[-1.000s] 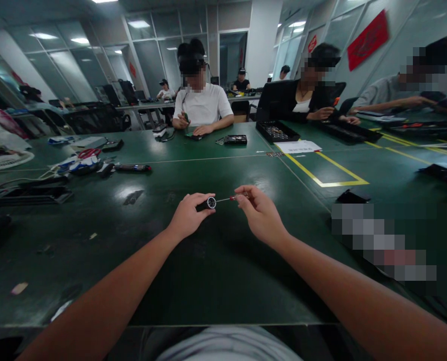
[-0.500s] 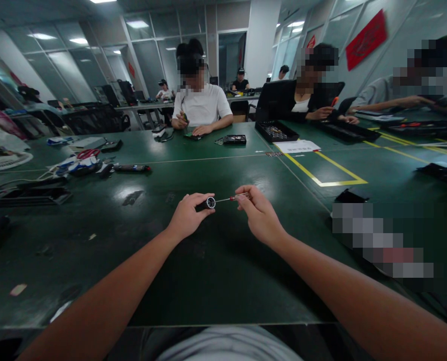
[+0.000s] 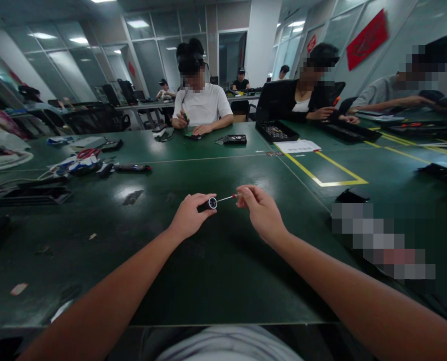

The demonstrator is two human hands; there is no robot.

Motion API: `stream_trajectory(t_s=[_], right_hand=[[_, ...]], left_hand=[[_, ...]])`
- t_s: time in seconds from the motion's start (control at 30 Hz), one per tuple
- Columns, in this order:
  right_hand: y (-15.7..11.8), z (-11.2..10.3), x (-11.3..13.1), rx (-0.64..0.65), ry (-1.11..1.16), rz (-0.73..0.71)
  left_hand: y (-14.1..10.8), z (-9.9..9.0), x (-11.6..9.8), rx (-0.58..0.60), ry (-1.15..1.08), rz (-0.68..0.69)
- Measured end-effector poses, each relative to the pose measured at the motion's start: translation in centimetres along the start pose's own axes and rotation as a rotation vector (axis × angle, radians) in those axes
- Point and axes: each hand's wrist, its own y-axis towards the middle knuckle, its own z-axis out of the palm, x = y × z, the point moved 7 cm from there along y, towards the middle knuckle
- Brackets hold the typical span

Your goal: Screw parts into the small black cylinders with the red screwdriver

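Observation:
My left hand grips a short black cylinder between thumb and fingers. Its round end, with a pale ring, faces toward me and slightly right. My right hand is closed on the handle of a thin screwdriver, which has a red collar. The metal shaft points left, its tip at the ringed end of the cylinder; whether it goes inside is too small to tell. Both hands are above the green table.
At the left lie red-handled scissors, a dark pen-like tool and black trays. Across the table, a person in white handles a green board. A parts tray and yellow tape are toward the right.
The cylinder has shifted very slightly right. My right hand has changed its hold a little on the screwdriver, whose shaft now slopes more.

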Motion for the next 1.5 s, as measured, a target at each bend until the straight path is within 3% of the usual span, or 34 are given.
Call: stream_trajectory(t_s=[0.1, 0.17, 0.23, 0.63, 0.87, 1.03, 1.33, 1.5], right_hand=[[0.6, -0.7, -2.5, -0.088, 0.24, 0.187], [0.8, -0.6, -3.9, -0.051, 0.333, 0.336], [0.9, -1.0, -4.3, -0.092, 0.365, 0.364], [0.6, -0.9, -1.8, -0.095, 0.197, 0.064], [-0.2, -0.7, 0.5, -0.057, -0.105, -0.083], [-0.2, -0.1, 0.6, 0.014, -0.12, -0.094], [0.3, -0.2, -1.1, -0.015, 0.054, 0.059], [0.0, -0.2, -0.2, 0.007, -0.088, 0.03]], left_hand=[[0.0, -0.1, -0.8, 0.033, 0.064, 0.068], [0.1, -0.4, -0.8, 0.035, 0.084, 0.085], [0.2, -0.7, -0.4, 0.029, 0.073, 0.062], [0.0, -0.1, -0.4, 0.052, 0.05, 0.06], [0.0, -0.2, -0.7, 0.034, 0.037, 0.066], [0.0, -0.5, -0.7, 0.009, 0.037, 0.056], [0.0, -0.7, -0.5, -0.017, 0.021, 0.062], [0.0, -0.5, -0.3, -0.02, 0.012, 0.065]])
